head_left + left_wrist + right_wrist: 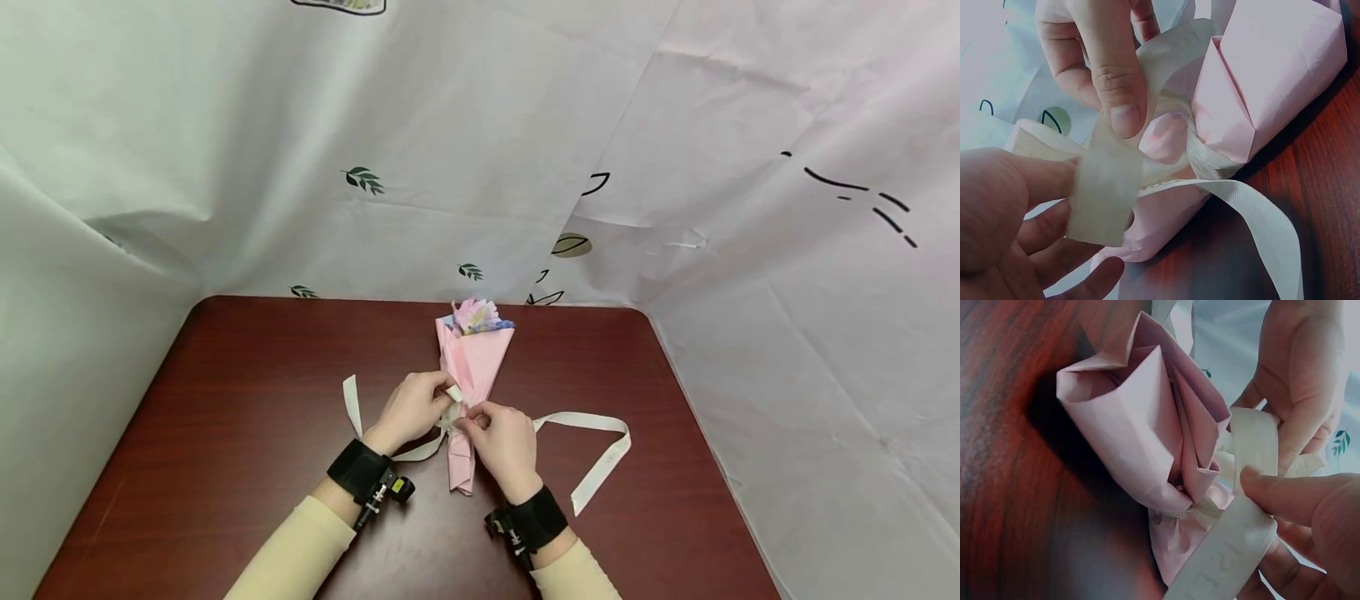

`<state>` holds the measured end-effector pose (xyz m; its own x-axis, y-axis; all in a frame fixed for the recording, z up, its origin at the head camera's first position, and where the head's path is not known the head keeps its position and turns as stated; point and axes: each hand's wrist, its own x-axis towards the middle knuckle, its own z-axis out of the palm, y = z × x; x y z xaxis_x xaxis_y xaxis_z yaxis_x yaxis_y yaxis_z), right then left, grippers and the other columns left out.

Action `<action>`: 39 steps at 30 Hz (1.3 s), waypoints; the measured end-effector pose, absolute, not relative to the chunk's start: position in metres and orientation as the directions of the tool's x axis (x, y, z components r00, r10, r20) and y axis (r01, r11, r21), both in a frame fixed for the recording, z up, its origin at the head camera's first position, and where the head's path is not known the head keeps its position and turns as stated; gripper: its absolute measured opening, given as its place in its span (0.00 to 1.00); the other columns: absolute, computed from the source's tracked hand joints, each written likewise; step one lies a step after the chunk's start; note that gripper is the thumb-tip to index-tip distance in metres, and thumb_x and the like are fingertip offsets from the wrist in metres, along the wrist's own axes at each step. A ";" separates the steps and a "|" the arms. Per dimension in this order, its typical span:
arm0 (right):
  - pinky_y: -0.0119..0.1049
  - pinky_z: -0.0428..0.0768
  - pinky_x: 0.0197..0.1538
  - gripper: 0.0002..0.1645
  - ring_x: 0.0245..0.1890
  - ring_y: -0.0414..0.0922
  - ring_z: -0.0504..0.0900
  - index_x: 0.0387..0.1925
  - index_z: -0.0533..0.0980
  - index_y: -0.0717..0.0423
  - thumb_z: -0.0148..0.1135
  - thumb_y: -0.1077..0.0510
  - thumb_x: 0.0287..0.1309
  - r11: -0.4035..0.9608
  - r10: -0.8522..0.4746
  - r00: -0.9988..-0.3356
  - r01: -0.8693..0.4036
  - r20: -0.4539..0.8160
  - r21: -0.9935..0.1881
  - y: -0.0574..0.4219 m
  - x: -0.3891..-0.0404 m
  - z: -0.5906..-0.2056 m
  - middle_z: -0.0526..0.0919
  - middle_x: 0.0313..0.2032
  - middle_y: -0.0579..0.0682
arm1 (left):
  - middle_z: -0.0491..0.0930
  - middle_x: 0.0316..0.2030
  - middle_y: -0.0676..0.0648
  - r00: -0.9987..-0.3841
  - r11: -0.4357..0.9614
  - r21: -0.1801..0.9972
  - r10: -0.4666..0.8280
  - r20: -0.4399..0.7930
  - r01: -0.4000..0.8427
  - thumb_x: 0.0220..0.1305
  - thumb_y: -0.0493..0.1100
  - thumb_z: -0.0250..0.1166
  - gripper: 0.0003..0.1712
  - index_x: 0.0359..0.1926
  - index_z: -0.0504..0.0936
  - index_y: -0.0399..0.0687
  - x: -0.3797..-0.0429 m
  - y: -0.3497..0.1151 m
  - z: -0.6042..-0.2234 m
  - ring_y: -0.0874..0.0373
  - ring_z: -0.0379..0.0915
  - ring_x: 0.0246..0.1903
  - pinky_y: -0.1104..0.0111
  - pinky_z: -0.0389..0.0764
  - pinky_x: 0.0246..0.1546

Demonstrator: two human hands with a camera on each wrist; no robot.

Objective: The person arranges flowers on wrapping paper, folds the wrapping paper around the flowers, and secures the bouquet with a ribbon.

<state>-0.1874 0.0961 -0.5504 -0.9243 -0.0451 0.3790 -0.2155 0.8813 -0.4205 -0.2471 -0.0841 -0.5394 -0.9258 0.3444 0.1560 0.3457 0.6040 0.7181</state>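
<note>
A small bouquet in pink wrapping paper (pixel 480 358) lies on the table, with a pale pink flower (pixel 476 315) at its top. A cream ribbon (pixel 592 419) is tied around its narrow waist, with tails spreading to both sides. Above the knot my left hand (pixel 415 407) pinches a short ribbon end (pixel 1104 194). My right hand (pixel 506 442) holds a fold of the same ribbon at the waist, its thumb (pixel 1266 484) pressing on the band. The fingertips of both hands are close together, and partly hide the knot.
The dark red-brown table (pixel 225 417) has rounded far corners. White printed cloth (pixel 450 167) hangs behind and along the sides. One ribbon tail (pixel 351 404) lies left of the left wrist; the longer one curves over the table at right. Each wrist wears a black strap with a small camera.
</note>
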 end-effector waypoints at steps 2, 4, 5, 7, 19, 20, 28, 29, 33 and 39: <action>0.37 0.76 0.30 0.07 0.23 0.37 0.80 0.29 0.87 0.38 0.77 0.43 0.52 0.884 -0.067 -0.916 -0.238 0.395 -0.403 0.097 -0.186 -0.549 0.81 0.21 0.34 | 0.79 0.26 0.62 -0.926 0.604 0.718 0.345 0.153 0.344 0.66 0.38 0.68 0.08 0.36 0.86 0.60 -0.247 -0.084 -0.539 0.65 0.67 0.20 0.69 0.68 0.23; 0.39 0.77 0.32 0.05 0.26 0.39 0.82 0.32 0.89 0.40 0.77 0.47 0.54 0.882 -0.082 -0.908 -0.257 0.410 -0.394 0.098 -0.185 -0.548 0.83 0.24 0.37 | 0.79 0.26 0.62 -0.927 0.607 0.717 0.342 0.154 0.343 0.66 0.38 0.68 0.08 0.36 0.86 0.60 -0.247 -0.085 -0.538 0.65 0.67 0.20 0.69 0.69 0.24; 0.40 0.78 0.32 0.05 0.28 0.40 0.83 0.33 0.89 0.41 0.77 0.48 0.54 0.883 -0.085 -0.906 -0.262 0.416 -0.390 0.098 -0.185 -0.547 0.84 0.26 0.38 | 0.79 0.26 0.62 -0.928 0.609 0.716 0.339 0.154 0.342 0.66 0.38 0.68 0.08 0.36 0.86 0.60 -0.247 -0.085 -0.538 0.65 0.68 0.21 0.69 0.70 0.24; 0.39 0.78 0.32 0.04 0.28 0.39 0.83 0.34 0.89 0.42 0.76 0.52 0.56 0.880 -0.079 -0.906 -0.260 0.416 -0.398 0.098 -0.185 -0.547 0.83 0.27 0.39 | 0.79 0.26 0.62 -0.929 0.612 0.715 0.335 0.155 0.340 0.65 0.38 0.68 0.08 0.35 0.86 0.60 -0.247 -0.086 -0.537 0.65 0.69 0.22 0.69 0.71 0.25; 0.37 0.74 0.27 0.18 0.19 0.37 0.76 0.47 0.84 0.49 0.72 0.50 0.56 0.896 0.006 -0.948 -0.137 0.319 -0.423 0.094 -0.194 -0.547 0.76 0.20 0.34 | 0.81 0.29 0.60 -0.908 0.575 0.724 0.382 0.174 0.380 0.65 0.35 0.67 0.08 0.39 0.86 0.55 -0.244 -0.086 -0.536 0.66 0.69 0.23 0.71 0.71 0.26; 0.38 0.75 0.27 0.16 0.20 0.38 0.76 0.46 0.86 0.49 0.72 0.50 0.56 0.899 0.004 -0.948 -0.136 0.318 -0.416 0.094 -0.195 -0.547 0.76 0.20 0.35 | 0.81 0.29 0.60 -0.904 0.566 0.729 0.389 0.176 0.386 0.64 0.35 0.67 0.09 0.38 0.86 0.55 -0.244 -0.086 -0.536 0.66 0.69 0.23 0.71 0.71 0.26; 0.41 0.74 0.28 0.03 0.17 0.38 0.73 0.26 0.81 0.44 0.69 0.54 0.52 0.923 0.014 -0.951 -0.107 0.310 -0.370 0.094 -0.201 -0.553 0.72 0.17 0.35 | 0.80 0.27 0.63 -0.853 0.477 0.767 0.493 0.172 0.430 0.61 0.32 0.66 0.14 0.37 0.86 0.60 -0.242 -0.087 -0.539 0.68 0.72 0.23 0.72 0.74 0.27; 0.43 0.75 0.29 0.05 0.17 0.38 0.72 0.25 0.80 0.44 0.69 0.53 0.51 0.927 0.017 -0.952 -0.100 0.306 -0.362 0.094 -0.202 -0.554 0.71 0.17 0.35 | 0.80 0.27 0.64 -0.847 0.470 0.768 0.502 0.173 0.435 0.61 0.33 0.66 0.14 0.37 0.86 0.61 -0.242 -0.087 -0.540 0.68 0.72 0.23 0.72 0.75 0.27; 0.49 0.76 0.32 0.16 0.17 0.42 0.74 0.19 0.72 0.43 0.66 0.49 0.60 0.942 0.028 -0.955 -0.074 0.295 -0.329 0.092 -0.205 -0.558 0.69 0.15 0.38 | 0.81 0.28 0.65 -0.829 0.451 0.771 0.533 0.171 0.450 0.61 0.34 0.68 0.13 0.37 0.86 0.61 -0.241 -0.088 -0.540 0.69 0.74 0.26 0.71 0.76 0.29; 0.50 0.75 0.32 0.26 0.19 0.47 0.78 0.14 0.68 0.42 0.62 0.43 0.67 0.949 0.051 -0.958 -0.042 0.284 -0.313 0.090 -0.207 -0.563 0.69 0.13 0.40 | 0.81 0.30 0.64 -0.820 0.454 0.763 0.547 0.169 0.460 0.61 0.34 0.67 0.12 0.37 0.86 0.60 -0.240 -0.088 -0.541 0.69 0.76 0.28 0.71 0.77 0.31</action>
